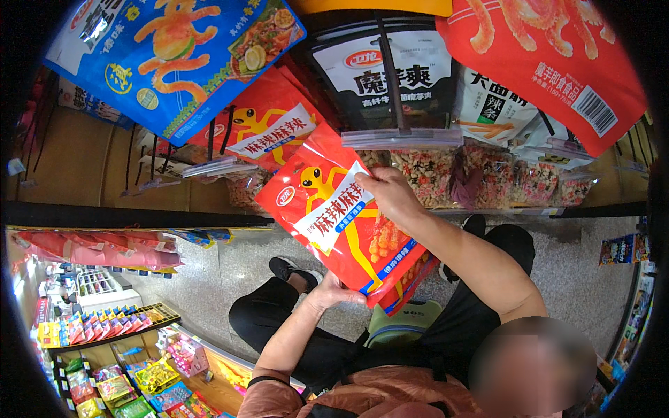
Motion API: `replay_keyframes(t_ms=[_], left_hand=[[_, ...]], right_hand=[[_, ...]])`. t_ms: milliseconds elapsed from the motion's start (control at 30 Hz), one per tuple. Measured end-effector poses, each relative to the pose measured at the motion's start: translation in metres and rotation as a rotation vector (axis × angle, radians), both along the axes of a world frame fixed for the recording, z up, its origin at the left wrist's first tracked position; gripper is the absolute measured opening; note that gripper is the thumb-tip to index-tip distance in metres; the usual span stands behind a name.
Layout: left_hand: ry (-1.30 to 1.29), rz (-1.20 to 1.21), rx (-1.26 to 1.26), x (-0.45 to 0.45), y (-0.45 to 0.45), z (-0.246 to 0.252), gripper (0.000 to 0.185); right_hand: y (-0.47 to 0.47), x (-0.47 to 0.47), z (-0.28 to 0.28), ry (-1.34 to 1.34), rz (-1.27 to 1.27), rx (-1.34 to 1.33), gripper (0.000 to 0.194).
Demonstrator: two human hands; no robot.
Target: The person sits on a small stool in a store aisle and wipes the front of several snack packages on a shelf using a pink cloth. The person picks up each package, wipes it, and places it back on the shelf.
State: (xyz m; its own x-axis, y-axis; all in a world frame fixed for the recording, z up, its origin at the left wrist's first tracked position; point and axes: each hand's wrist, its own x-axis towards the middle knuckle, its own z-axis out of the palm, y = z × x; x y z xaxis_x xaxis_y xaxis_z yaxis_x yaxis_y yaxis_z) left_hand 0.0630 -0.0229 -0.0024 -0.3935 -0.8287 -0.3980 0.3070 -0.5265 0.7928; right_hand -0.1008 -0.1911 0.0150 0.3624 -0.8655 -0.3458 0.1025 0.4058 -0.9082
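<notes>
A red snack bag [334, 219] with a yellow alien figure and printed writing is held aslant between my hands. My left hand [337, 292] grips its lower corner, thumb on the front. My right hand [389, 196] pinches its upper right edge. Under its lower right side shows the edge of another red bag [413, 285]. Just beyond, matching red bags [266, 120] hang on the rack, and a clear label holder [222, 166] juts out by the held bag's top.
Blue [183, 68], black-and-white [387, 94] and large red [554, 57] bags hang ahead. Bags of peanuts [423, 177] stand on the shelf below, with a dark pink cloth [466, 183] among them. A green stool [400, 318] is between my legs. Candy shelves [115, 386] stand left.
</notes>
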Motion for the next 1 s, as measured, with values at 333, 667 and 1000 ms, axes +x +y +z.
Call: replay_keyframes(t_ms=[333, 667, 1000], left_hand=[[0.586, -0.045, 0.071, 0.001, 0.01, -0.026, 0.081], [0.941, 0.091, 0.242, -0.042, -0.016, -0.034, 0.072], [0.971, 0.132, 0.258, -0.04, -0.023, -0.027, 0.064]], right_hand=[[0.0, 0.005, 0.015, -0.23, 0.003, 0.467, 0.023], [0.032, 0.039, -0.01, -0.276, -0.161, 0.217, 0.022], [0.034, 0.041, -0.016, -0.146, -0.036, 0.04, 0.025]])
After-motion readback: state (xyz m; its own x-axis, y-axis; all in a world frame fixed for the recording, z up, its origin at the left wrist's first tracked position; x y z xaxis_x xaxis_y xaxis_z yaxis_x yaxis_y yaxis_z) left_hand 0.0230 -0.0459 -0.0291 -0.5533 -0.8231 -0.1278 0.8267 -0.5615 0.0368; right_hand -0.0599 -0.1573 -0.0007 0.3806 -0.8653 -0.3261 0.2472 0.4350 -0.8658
